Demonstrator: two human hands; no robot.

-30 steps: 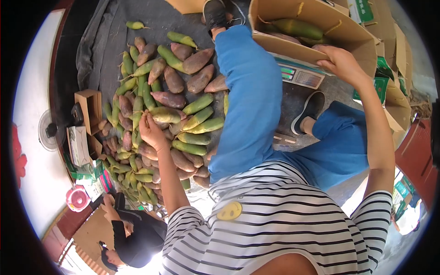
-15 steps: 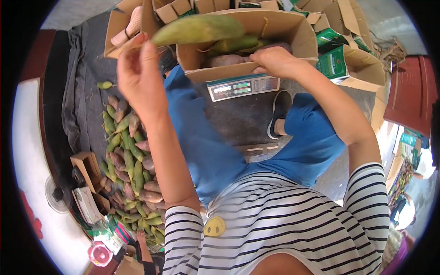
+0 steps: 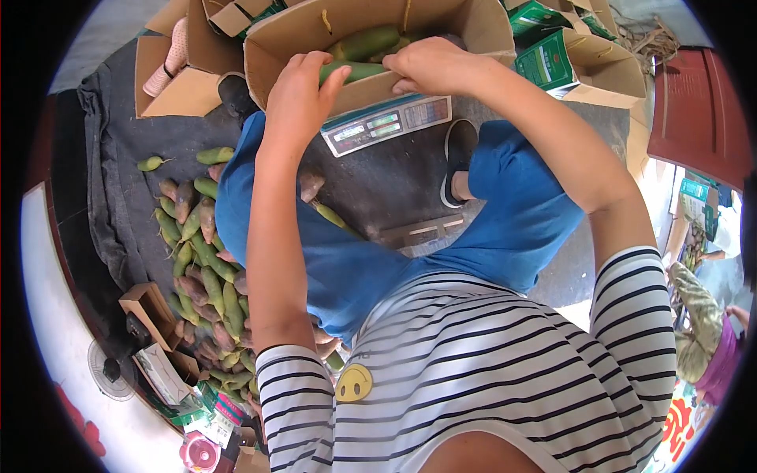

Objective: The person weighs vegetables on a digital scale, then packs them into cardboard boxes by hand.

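Observation:
My left hand (image 3: 303, 96) is at the near left side of an open cardboard box (image 3: 285, 39), closed around one end of a green radish (image 3: 356, 72) that lies along the near rim. My right hand (image 3: 430, 66) is curled over the near wall of the box, gripping it, with its fingertips close to the radish's other end. Inside the box another green radish (image 3: 367, 42) shows; the rest is partly hidden by my hands. Under the box is a digital scale (image 3: 386, 124) with lit displays.
Many green and reddish radishes (image 3: 211, 285) are heaped on dark cloth at the left. An open box with a pink foam-net item (image 3: 175, 49) stands at upper left. Green-printed boxes (image 3: 544, 63) are at upper right. Another person's patterned sleeve (image 3: 698, 303) shows at far right.
My left hand has brought the green radish down from above the box to its near rim. My right hand remains at the near wall. The whole view has shifted, moving the box up and left.

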